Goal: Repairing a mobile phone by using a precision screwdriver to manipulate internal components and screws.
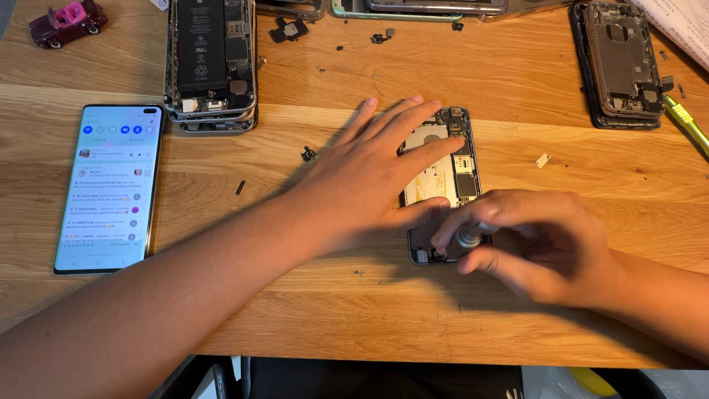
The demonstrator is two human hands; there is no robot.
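Opened phone chassis lying flat at the centre of the wooden desk. Left hand, fingers spread, presses it down to steady it; right hand pinches a small screwdriver upright over its lower end. A lit smartphone lies well apart.

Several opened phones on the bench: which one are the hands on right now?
The opened phone at centre: left hand lies flat across it, right hand holds a small tool at its lower end. The others lie untouched along the far edge.
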